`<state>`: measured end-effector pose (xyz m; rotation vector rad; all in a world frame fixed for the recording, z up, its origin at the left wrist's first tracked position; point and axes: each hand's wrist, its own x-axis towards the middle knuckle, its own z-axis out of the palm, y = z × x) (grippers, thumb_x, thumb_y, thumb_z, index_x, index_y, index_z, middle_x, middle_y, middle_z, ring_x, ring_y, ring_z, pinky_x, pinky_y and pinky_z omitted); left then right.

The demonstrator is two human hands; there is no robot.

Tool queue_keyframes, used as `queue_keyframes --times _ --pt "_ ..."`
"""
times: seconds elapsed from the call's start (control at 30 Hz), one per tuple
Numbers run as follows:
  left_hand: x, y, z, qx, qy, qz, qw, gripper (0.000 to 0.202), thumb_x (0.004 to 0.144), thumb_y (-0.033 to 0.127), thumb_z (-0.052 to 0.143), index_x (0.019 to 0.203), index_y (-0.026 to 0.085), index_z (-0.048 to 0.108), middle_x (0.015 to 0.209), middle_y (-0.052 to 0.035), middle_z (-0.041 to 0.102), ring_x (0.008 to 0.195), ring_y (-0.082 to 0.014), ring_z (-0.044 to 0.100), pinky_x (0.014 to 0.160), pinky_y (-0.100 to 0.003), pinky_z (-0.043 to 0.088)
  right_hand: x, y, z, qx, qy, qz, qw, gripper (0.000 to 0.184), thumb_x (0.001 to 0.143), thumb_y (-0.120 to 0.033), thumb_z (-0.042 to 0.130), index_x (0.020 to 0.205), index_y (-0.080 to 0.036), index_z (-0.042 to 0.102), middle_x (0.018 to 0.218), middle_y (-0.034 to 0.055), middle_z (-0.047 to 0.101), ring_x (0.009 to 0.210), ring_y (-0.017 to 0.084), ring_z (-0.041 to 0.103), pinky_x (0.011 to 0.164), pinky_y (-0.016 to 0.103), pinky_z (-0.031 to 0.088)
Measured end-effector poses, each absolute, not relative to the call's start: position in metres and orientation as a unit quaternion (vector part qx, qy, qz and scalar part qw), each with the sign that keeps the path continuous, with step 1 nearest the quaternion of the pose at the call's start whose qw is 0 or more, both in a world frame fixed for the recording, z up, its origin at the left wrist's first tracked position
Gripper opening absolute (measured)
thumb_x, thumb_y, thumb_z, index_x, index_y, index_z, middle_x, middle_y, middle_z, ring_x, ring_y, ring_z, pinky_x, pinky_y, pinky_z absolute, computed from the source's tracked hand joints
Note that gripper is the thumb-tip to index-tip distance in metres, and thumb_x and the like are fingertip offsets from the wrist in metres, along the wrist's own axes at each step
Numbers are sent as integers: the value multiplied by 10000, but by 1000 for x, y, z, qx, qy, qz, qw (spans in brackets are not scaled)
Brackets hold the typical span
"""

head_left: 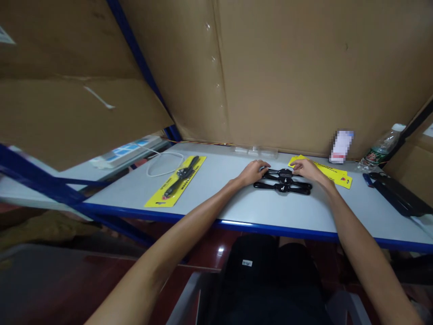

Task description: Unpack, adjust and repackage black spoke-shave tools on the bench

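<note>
Three black spokeshaves lie in a row across the table in front of me: the nearest spokeshave, a middle spokeshave and the farthest spokeshave. My left hand has its fingers curled at the left handle of the farthest one. My right hand pinches at that tool's right end, its fingers partly covering the handle. Just beyond the right hand are yellow backing cards, overlapping each other. Off to the left, another black spokeshave rests on a yellow card.
Clear plastic packaging lies at the table's back edge. A phone leans against the cardboard wall, beside a plastic bottle. A black object lies at right; a white cable loops at left.
</note>
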<state>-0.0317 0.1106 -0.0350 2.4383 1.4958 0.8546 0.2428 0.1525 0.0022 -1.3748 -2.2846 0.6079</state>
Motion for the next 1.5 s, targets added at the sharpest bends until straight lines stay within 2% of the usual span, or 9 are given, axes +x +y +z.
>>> queue_keyframes --times 0.2,0.33,0.77,0.9,1.0,1.07,1.2,1.37,1.5 --pt "-35 110 -38 822 485 290 67 345 989 267 467 1178 178 741 1167 -95 744 1099 -248 665 1028 -403 493 253 148 9 -514 -846 101 101 267 765 -111 730 996 -211 819 963 53 771 910 209 688 830 282 481" --pt "-37 110 -39 820 486 294 75 349 986 277 458 1157 182 747 1163 -96 747 1102 -251 666 1020 -398 495 250 143 11 -520 -843 108 89 259 765 -141 740 996 -221 827 986 60 776 920 220 683 781 280 467" --pt "-38 103 -44 794 506 332 65 374 1001 316 441 1199 179 728 1175 -107 746 1127 -250 670 1035 -416 500 249 143 7 -504 -837 170 130 162 733 -150 795 885 -202 807 890 30 768 841 184 680 699 243 442" --pt "-41 109 -46 780 510 356 65 357 1004 319 446 1180 182 725 1199 -108 739 1136 -246 666 1021 -408 510 246 141 4 -485 -844 163 159 119 775 -114 743 881 -167 751 892 27 755 831 161 661 682 218 414" --pt "-45 112 -47 768 517 374 52 342 1001 299 448 1171 179 719 1199 -111 737 1127 -243 667 1011 -403 511 246 139 3 -469 -841 192 187 189 829 -59 624 970 -157 703 802 1 722 758 141 643 652 203 397" --pt "-47 113 -48 761 523 380 43 336 1000 289 446 1167 181 716 1180 -110 738 1104 -240 672 1003 -400 511 245 139 2 -463 -843 191 197 236 832 -30 580 992 -165 687 826 -2 721 777 137 640 663 197 394" --pt "-45 113 -48 760 528 378 34 323 997 284 447 1148 194 718 1163 -108 737 1082 -251 675 995 -412 510 243 140 1 -498 -836 134 186 198 840 -128 672 1032 -170 695 1033 56 742 902 173 650 690 212 396" --pt "-42 106 -42 755 533 382 5 326 985 270 438 1138 205 719 1142 -107 735 1108 -263 658 1024 -428 488 238 141 1 -530 -826 90 168 69 864 -232 705 906 -197 747 1035 81 763 982 222 678 718 242 406" --pt "-37 100 -26 731 538 419 9 310 963 305 456 1037 205 740 1069 -99 748 1051 -263 662 985 -426 501 226 132 6 -552 -804 44 219 124 898 -276 677 987 -225 745 1063 93 768 1033 246 686 748 265 416"
